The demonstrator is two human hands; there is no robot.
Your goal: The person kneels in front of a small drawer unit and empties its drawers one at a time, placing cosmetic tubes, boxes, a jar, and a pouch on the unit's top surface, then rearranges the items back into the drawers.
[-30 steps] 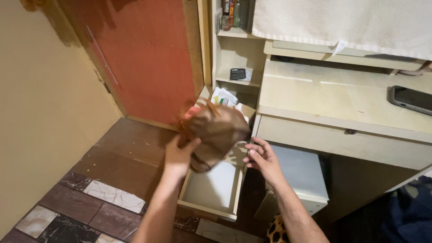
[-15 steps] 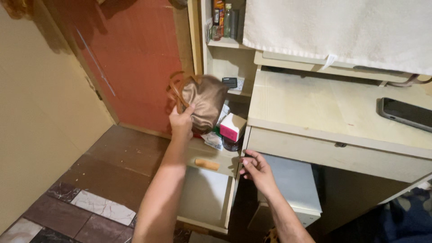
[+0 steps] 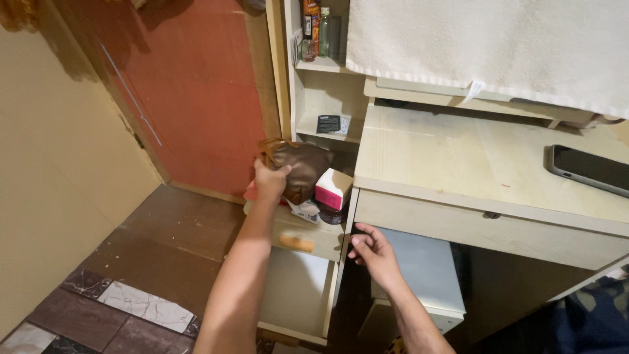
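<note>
My left hand [image 3: 270, 181] grips a brown crumpled bag [image 3: 301, 168] and holds it over the back of an open drawer [image 3: 298, 288], against a low shelf stuffed with small items. A pink and white box [image 3: 333, 187] sits right beside the bag. My right hand [image 3: 372, 249] hangs empty with fingers apart by the drawer's right edge, below the desk front. A small tan stick-shaped object [image 3: 296, 243] lies on the shelf ledge under the bag.
A pale wooden desk [image 3: 472, 164] fills the right, with a dark phone [image 3: 590, 169] on top and a white towel [image 3: 498, 46] hanging above. Shelves hold bottles [image 3: 316, 26] and a small dark box [image 3: 328, 124]. A red door [image 3: 190, 85] stands left; a white box [image 3: 426, 275] sits under the desk.
My left hand has carried the brown bag up out of the drawer and then lowered it toward the low shelf. My right hand let go of the bag and dropped beside the drawer.
</note>
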